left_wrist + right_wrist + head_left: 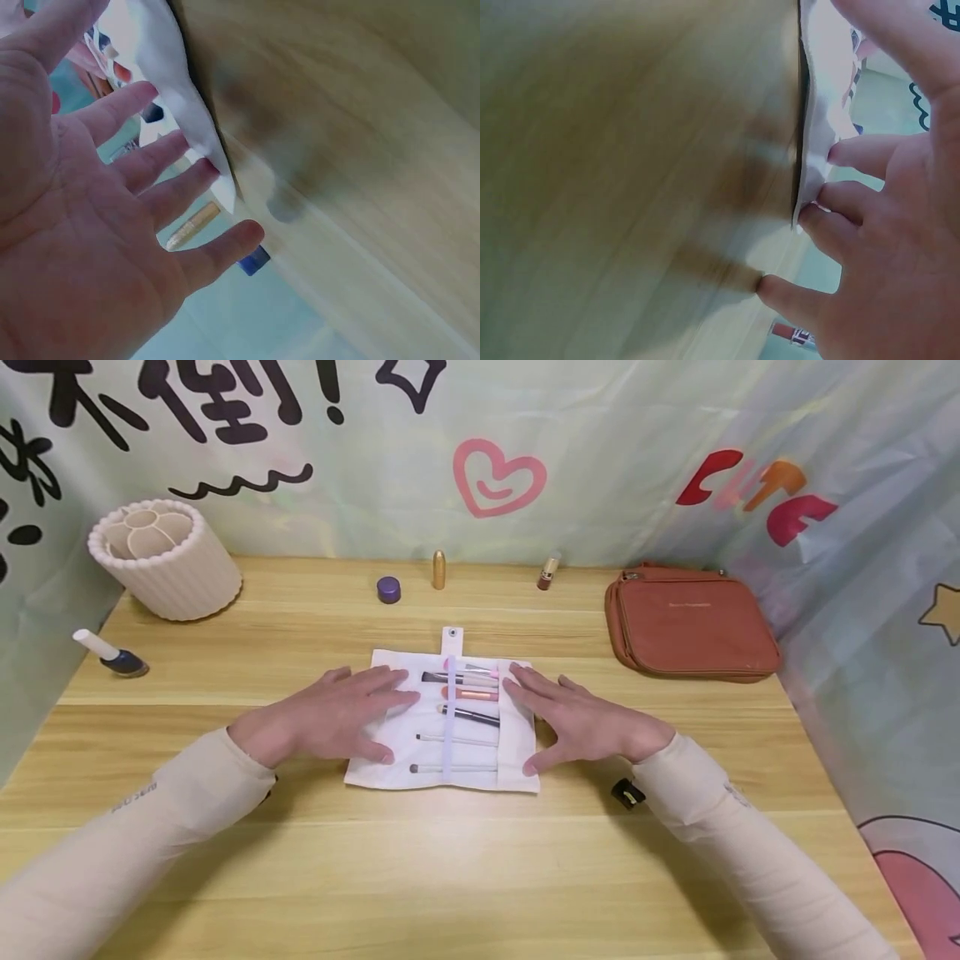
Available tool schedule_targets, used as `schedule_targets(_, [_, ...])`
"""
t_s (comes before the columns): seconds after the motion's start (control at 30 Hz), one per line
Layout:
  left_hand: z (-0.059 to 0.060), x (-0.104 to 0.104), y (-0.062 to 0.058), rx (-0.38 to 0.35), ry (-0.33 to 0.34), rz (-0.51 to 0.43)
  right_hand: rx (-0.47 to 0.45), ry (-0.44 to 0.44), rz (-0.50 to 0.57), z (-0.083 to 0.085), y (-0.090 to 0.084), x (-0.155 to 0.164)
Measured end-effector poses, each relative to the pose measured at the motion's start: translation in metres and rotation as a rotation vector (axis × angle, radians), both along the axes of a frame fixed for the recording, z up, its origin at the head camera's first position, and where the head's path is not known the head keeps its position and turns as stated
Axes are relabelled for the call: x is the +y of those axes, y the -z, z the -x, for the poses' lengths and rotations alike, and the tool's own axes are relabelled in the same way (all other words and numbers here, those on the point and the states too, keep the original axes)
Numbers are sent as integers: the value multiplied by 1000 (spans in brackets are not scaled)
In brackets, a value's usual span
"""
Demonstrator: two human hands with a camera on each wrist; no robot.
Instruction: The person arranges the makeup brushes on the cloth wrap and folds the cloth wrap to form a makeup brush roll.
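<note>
Both hands flat on the brush roll, mid-frame on the bench

Left hand [330, 718] and right hand [585, 722] rest on either side of the open white roll [450, 752], fingers [187, 187] spread wide and straight, gripping nothing. Brushes [461, 693] sit tucked inside. Brown pouch [690, 622] lies upper right, cup [165, 560] upper left.
</note>
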State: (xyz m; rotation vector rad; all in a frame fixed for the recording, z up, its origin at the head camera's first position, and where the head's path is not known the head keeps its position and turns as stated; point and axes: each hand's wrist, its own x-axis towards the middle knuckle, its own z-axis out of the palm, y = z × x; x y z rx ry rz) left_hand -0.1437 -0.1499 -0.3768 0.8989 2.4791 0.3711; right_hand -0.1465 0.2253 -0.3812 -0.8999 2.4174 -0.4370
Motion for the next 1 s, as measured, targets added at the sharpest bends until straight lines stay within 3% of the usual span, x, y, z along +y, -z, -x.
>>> schedule_targets(0.23, [-2,1,2,39,-1,20,-40,12,12,7,-3,2])
schedule_targets(0.4, [-1,1,3,49,-15,20,-36,27,29,3,-5,2])
schedule_targets(0.63, [-1,3,3,69,-24,28,58,-27,57,-19,-12,-2])
schedule_targets(0.83, [-1,3,6,101,-14,34,75,-29,61,-33,-8,-6])
schedule_targets(1.0, [-9,1,4,182,45,-65,195,-13,109,-37,-4,-7])
